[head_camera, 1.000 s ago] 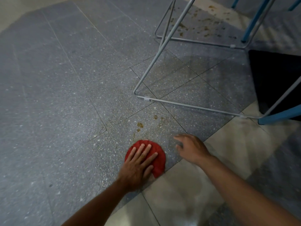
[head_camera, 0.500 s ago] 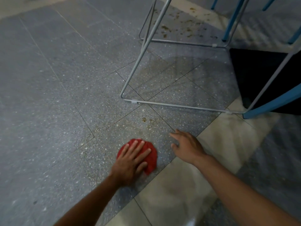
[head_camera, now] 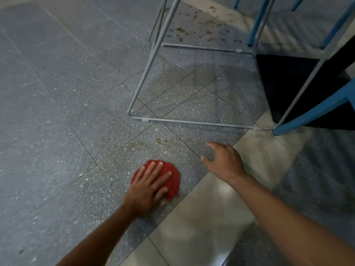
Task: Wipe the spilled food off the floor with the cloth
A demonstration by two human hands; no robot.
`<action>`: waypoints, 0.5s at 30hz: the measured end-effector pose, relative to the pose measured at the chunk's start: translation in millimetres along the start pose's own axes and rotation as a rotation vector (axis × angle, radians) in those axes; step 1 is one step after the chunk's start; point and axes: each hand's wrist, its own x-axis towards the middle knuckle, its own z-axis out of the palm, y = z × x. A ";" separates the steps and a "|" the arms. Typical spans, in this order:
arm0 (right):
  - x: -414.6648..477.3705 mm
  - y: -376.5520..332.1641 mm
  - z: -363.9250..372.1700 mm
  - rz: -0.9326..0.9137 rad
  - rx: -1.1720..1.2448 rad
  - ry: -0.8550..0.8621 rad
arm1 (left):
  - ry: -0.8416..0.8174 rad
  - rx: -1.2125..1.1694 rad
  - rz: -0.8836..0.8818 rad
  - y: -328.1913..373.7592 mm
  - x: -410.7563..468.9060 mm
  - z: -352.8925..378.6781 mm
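The left hand [head_camera: 148, 186] lies flat on the red cloth [head_camera: 172, 181], fingers straight, pressing it to the floor [head_camera: 57, 131]. The right hand [head_camera: 224, 162] is near it, fingers loose, holding nothing. A small food spot [head_camera: 160, 141] lies just ahead of the cloth, so I think the left hand should push forward. Far off, past the chair legs [head_camera: 192, 122], lies much more food [head_camera: 192, 29]

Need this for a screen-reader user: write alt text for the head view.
A left hand presses a red cloth flat on a grey tiled floor, just short of a brown smear. The right hand is spread open beside it. More spilled food lies farther off, beyond a metal frame.
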 end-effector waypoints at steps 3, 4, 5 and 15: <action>-3.3 17.5 0.2 0.063 0.001 0.005 | 0.017 -0.070 -0.346 -52.2 30.7 -31.9; -6.2 19.3 2.7 0.074 -0.006 -0.009 | 0.017 -0.103 -0.472 -58.4 51.2 -42.4; -8.8 20.4 5.8 0.081 -0.007 -0.021 | 0.018 -0.122 -0.561 -56.4 73.9 -48.8; -4.0 30.6 0.3 0.053 0.054 0.022 | -0.074 0.030 0.155 84.8 54.7 5.8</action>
